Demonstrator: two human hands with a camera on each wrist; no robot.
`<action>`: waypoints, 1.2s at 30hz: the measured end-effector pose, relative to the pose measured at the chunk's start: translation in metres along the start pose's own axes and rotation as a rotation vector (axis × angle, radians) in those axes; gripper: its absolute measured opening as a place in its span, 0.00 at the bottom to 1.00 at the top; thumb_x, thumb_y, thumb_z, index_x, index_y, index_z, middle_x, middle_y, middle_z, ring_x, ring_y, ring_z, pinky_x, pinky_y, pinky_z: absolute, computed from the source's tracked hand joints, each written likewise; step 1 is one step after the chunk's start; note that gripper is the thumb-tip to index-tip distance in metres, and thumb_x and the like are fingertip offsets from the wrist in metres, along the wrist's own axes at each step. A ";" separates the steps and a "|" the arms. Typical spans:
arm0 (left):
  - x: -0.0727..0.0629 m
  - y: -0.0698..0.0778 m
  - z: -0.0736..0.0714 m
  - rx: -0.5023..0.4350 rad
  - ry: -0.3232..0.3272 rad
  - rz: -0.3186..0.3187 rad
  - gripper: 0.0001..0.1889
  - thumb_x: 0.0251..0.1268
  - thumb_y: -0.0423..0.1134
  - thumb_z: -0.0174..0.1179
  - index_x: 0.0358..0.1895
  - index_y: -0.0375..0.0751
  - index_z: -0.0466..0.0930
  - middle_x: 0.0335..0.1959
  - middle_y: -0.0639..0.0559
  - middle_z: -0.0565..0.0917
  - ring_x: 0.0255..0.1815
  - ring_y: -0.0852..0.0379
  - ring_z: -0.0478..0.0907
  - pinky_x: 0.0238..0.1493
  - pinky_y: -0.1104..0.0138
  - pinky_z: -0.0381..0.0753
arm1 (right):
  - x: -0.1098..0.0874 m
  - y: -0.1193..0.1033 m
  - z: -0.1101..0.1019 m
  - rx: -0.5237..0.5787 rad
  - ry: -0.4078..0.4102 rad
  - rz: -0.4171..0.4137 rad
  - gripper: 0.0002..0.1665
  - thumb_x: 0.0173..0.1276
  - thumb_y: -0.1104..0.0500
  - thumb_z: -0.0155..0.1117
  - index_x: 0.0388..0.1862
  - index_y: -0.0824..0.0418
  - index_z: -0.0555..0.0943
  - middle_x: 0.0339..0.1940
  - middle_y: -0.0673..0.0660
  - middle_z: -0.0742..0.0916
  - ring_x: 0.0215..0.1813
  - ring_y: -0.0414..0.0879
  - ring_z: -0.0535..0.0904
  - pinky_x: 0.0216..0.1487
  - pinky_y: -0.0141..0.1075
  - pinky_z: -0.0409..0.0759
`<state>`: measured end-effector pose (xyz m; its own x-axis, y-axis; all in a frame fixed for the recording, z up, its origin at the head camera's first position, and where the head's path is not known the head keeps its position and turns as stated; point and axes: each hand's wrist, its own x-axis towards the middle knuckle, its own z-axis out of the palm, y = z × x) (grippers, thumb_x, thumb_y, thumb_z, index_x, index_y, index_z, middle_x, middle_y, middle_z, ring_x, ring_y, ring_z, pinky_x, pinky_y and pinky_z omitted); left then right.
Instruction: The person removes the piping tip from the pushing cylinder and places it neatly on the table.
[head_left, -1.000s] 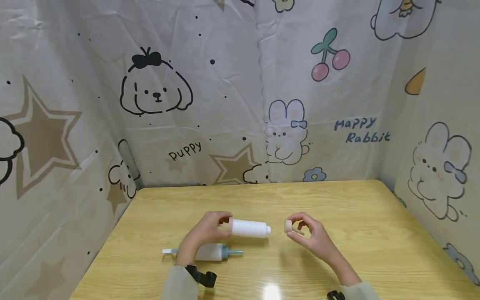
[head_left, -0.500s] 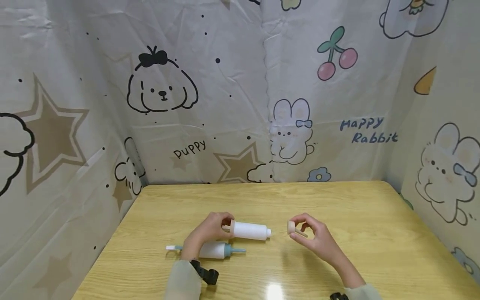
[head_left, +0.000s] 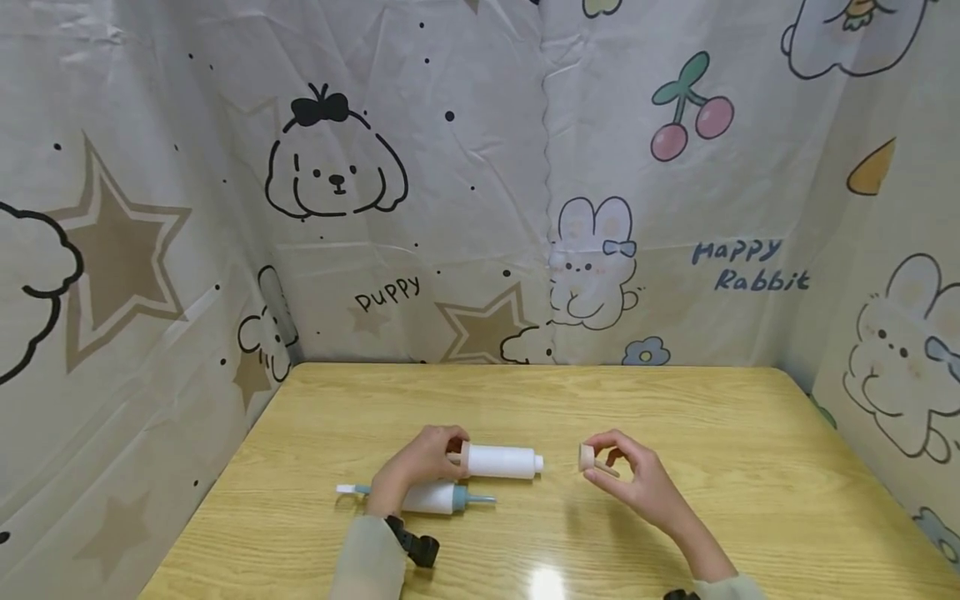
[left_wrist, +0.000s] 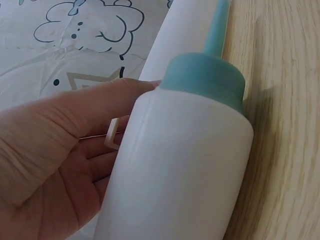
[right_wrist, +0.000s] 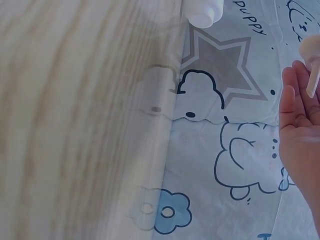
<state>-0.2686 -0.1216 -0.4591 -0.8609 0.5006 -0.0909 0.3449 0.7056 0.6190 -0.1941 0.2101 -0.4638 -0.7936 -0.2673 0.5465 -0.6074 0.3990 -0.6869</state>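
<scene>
My left hand (head_left: pixel 423 458) grips the beige end of a white squeeze bottle (head_left: pixel 501 462), which lies sideways with its bare neck pointing right. Across a short gap, my right hand (head_left: pixel 633 475) pinches a beige nozzle cap (head_left: pixel 587 457) between thumb and fingertips, its thin spout slanting right. Below the left wrist lies a second white bottle (head_left: pixel 431 497) with a teal cap and spout; the forearm hides part of it. That teal-capped bottle (left_wrist: pixel 175 165) covers much of the left hand (left_wrist: pixel 65 150) in the left wrist view. The right wrist view cuts off the right hand (right_wrist: pixel 302 135) at its edge.
The wooden table (head_left: pixel 675 400) is light yellow, with a bright glare spot near its front. A printed cloth (head_left: pixel 465 167) with cartoon figures stands round its back and sides. Each wrist wears a black camera mount (head_left: pixel 412 542).
The head view has turned slightly left, so the whole scene sits farther right. Both hands keep their hold, with the gap between bottle neck and cap a touch wider.
</scene>
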 end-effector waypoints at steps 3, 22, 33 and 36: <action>0.000 0.001 0.000 -0.002 0.001 -0.005 0.25 0.56 0.38 0.71 0.57 0.34 0.77 0.48 0.45 0.83 0.47 0.54 0.78 0.48 0.58 0.81 | 0.000 0.001 -0.001 0.001 -0.003 0.003 0.20 0.59 0.68 0.71 0.49 0.55 0.80 0.40 0.51 0.85 0.40 0.36 0.77 0.40 0.28 0.77; -0.007 0.003 -0.005 -0.095 0.053 0.000 0.36 0.60 0.43 0.69 0.69 0.33 0.66 0.67 0.37 0.73 0.69 0.39 0.70 0.68 0.47 0.73 | 0.001 0.001 -0.002 0.013 -0.013 -0.025 0.21 0.59 0.70 0.69 0.51 0.57 0.79 0.41 0.54 0.85 0.41 0.34 0.77 0.39 0.29 0.78; -0.011 0.020 0.007 -0.066 0.436 0.293 0.34 0.55 0.40 0.73 0.67 0.41 0.72 0.64 0.43 0.78 0.65 0.44 0.75 0.62 0.49 0.79 | 0.002 0.001 -0.001 -0.010 -0.006 0.042 0.17 0.61 0.67 0.70 0.49 0.57 0.80 0.39 0.52 0.86 0.40 0.33 0.78 0.40 0.28 0.78; -0.011 0.035 0.012 -0.055 0.513 0.463 0.33 0.52 0.38 0.74 0.64 0.41 0.75 0.61 0.45 0.81 0.63 0.47 0.78 0.59 0.53 0.82 | 0.004 0.002 0.000 -0.003 -0.012 0.057 0.16 0.62 0.66 0.69 0.48 0.56 0.81 0.39 0.51 0.87 0.40 0.33 0.78 0.40 0.28 0.78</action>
<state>-0.2426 -0.0965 -0.4462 -0.7021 0.4339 0.5646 0.7119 0.4433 0.5446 -0.1983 0.2100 -0.4632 -0.8274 -0.2544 0.5007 -0.5610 0.4169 -0.7152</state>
